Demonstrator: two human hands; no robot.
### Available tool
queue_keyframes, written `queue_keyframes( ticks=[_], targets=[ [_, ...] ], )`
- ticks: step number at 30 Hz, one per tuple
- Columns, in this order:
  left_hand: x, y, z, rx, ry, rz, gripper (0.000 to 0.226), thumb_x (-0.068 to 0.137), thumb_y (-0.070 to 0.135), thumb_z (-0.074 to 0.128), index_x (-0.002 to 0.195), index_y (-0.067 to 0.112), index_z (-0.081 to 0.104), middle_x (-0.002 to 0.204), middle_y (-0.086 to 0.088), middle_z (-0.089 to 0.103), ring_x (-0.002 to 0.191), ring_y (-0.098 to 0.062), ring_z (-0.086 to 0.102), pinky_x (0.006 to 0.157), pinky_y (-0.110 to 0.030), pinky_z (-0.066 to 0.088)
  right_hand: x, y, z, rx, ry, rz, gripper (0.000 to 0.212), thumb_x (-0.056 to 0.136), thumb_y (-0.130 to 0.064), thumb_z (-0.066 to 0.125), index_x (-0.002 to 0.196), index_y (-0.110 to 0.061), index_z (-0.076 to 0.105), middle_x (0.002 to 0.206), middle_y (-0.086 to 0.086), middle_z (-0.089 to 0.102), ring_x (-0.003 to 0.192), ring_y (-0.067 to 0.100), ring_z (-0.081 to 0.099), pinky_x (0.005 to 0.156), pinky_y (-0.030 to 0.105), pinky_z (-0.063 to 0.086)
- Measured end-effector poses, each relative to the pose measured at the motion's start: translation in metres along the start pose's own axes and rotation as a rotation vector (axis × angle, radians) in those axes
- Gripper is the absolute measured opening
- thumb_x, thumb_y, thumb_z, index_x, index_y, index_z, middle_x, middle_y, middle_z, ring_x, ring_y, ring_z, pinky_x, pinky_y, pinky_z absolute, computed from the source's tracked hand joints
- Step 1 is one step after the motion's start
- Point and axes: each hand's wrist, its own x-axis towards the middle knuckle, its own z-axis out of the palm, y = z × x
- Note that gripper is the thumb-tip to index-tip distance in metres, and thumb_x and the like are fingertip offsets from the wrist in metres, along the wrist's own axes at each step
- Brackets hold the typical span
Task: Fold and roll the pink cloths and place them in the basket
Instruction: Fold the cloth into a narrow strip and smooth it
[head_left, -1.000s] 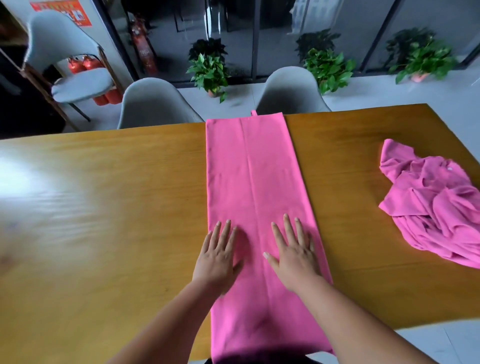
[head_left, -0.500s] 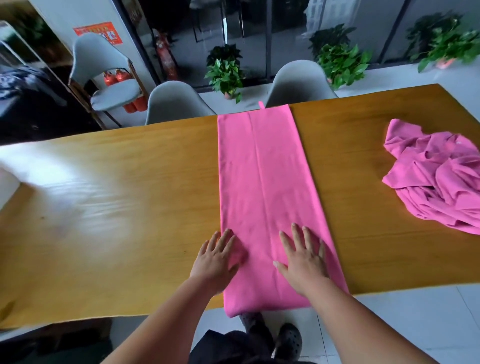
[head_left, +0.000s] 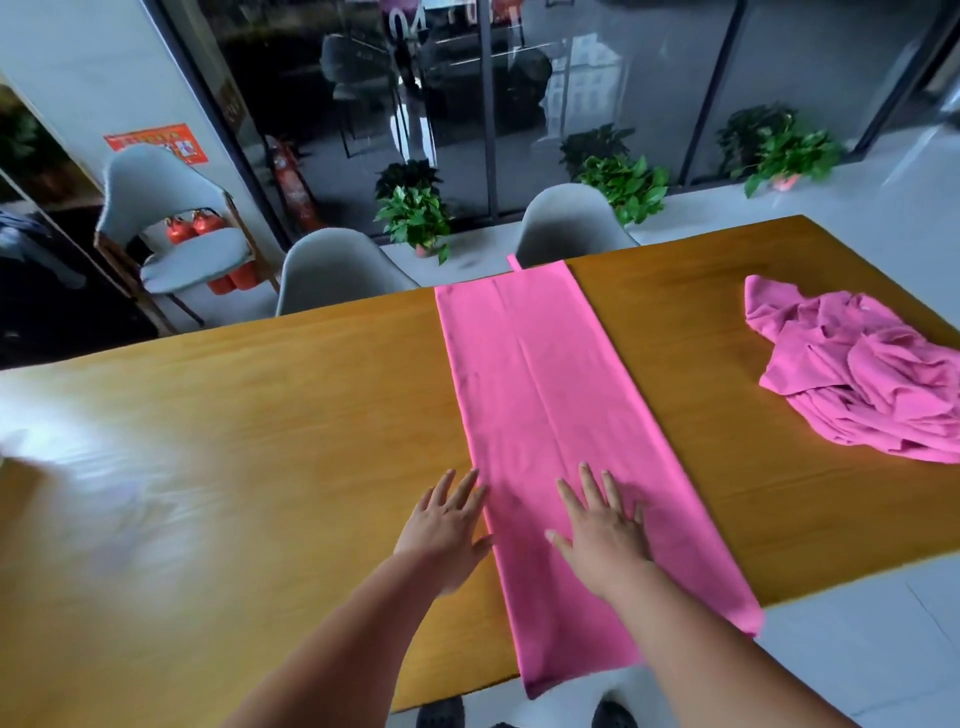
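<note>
A pink cloth, folded into a long narrow strip, lies across the wooden table from its far edge to its near edge, where the end hangs over. My right hand lies flat on the strip near its near end, fingers spread. My left hand lies flat on the bare wood just left of the strip, its thumb at the cloth's left edge. A second pink cloth sits crumpled in a heap at the table's right end. No basket is in view.
Two grey chairs stand at the table's far side, a third by the wall at left. Potted plants line a glass wall behind. Bare wood stretches to the left of the strip. My shoes show below the table edge.
My view has tilted up and back, so the table's near edge and the floor show. My left hand has slid off the strip onto the wood; my right hand stays flat on the cloth.
</note>
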Motion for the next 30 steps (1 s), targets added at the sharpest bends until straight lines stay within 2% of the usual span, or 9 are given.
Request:
queue_keyframes(
  ticks=[7, 13, 16, 17, 20, 22, 27, 30],
  targets=[
    [0.022, -0.073, -0.024, 0.058, 0.026, 0.111, 0.078, 0.107, 0.062, 0.034, 0.168, 0.029, -0.002, 0.174, 0.005, -0.018, 0.16, -0.025, -0.018, 0.132, -0.045, 0.003, 0.008, -0.08, 0.004, 0.058, 0.019, 0.09, 0.079, 0.105, -0.066, 0.03, 0.165, -0.037, -0.012, 0.17, 0.001, -0.029, 0.158, 0.029, -0.022, 0.128, 0.059, 0.003],
    [0.064, -0.099, -0.044, 0.077, 0.026, 0.182, 0.079, 0.107, 0.063, 0.031, 0.168, 0.029, -0.005, 0.173, 0.003, -0.021, 0.16, -0.025, -0.021, 0.132, -0.047, 0.002, 0.016, -0.112, 0.022, 0.054, 0.077, 0.089, 0.079, 0.104, -0.07, 0.017, 0.163, -0.032, -0.019, 0.168, 0.005, -0.031, 0.157, 0.031, -0.024, 0.13, 0.054, 0.005],
    [0.099, -0.1, -0.054, 0.082, 0.046, 0.21, 0.079, 0.107, 0.063, 0.03, 0.167, 0.029, -0.008, 0.173, 0.001, -0.022, 0.159, -0.026, -0.022, 0.132, -0.048, 0.002, 0.033, -0.117, 0.03, 0.035, 0.173, 0.095, 0.082, 0.103, -0.073, 0.021, 0.168, -0.027, 0.003, 0.174, 0.012, -0.005, 0.16, 0.038, 0.002, 0.124, 0.06, 0.025],
    [0.111, -0.101, -0.057, 0.091, 0.051, 0.219, 0.079, 0.107, 0.063, 0.03, 0.167, 0.029, -0.009, 0.172, 0.001, -0.022, 0.159, -0.027, -0.022, 0.132, -0.048, 0.002, 0.04, -0.117, 0.033, 0.037, 0.196, 0.106, 0.083, 0.102, -0.074, 0.024, 0.168, -0.025, 0.007, 0.174, 0.013, 0.001, 0.159, 0.039, 0.008, 0.122, 0.06, 0.028],
    [0.148, -0.103, -0.065, 0.103, 0.057, 0.225, 0.078, 0.108, 0.06, 0.031, 0.167, 0.029, -0.009, 0.173, 0.001, -0.021, 0.16, -0.027, -0.02, 0.131, -0.048, 0.002, 0.061, -0.121, 0.035, 0.054, 0.265, 0.075, 0.084, 0.101, -0.072, 0.029, 0.168, -0.029, 0.0, 0.175, 0.008, -0.009, 0.161, 0.035, -0.003, 0.128, 0.053, 0.017],
    [0.169, -0.103, -0.066, 0.114, 0.056, 0.224, 0.078, 0.108, 0.059, 0.029, 0.167, 0.029, -0.012, 0.174, 0.001, -0.02, 0.16, -0.026, -0.02, 0.131, -0.048, 0.001, 0.072, -0.123, 0.033, 0.048, 0.307, 0.065, 0.088, 0.101, -0.07, 0.035, 0.168, -0.027, -0.002, 0.175, 0.01, -0.007, 0.161, 0.034, -0.002, 0.129, 0.052, 0.017],
    [0.211, -0.113, -0.064, 0.153, 0.035, 0.254, 0.079, 0.107, 0.065, 0.018, 0.164, 0.026, -0.021, 0.169, 0.004, -0.031, 0.156, -0.021, -0.03, 0.132, -0.046, 0.0, 0.095, -0.124, 0.042, 0.072, 0.313, 0.082, 0.087, 0.098, -0.072, 0.042, 0.164, -0.016, 0.029, 0.174, 0.013, 0.011, 0.161, 0.034, 0.009, 0.123, 0.055, 0.032],
    [0.226, -0.125, -0.057, 0.172, 0.061, 0.278, 0.083, 0.1, 0.072, 0.002, 0.163, 0.024, -0.025, 0.169, 0.005, -0.034, 0.156, -0.019, -0.032, 0.132, -0.044, -0.003, 0.104, -0.122, 0.046, 0.048, 0.339, 0.08, 0.087, 0.098, -0.073, 0.042, 0.162, -0.015, 0.035, 0.174, 0.013, 0.012, 0.16, 0.035, 0.012, 0.121, 0.054, 0.029]
  ],
)
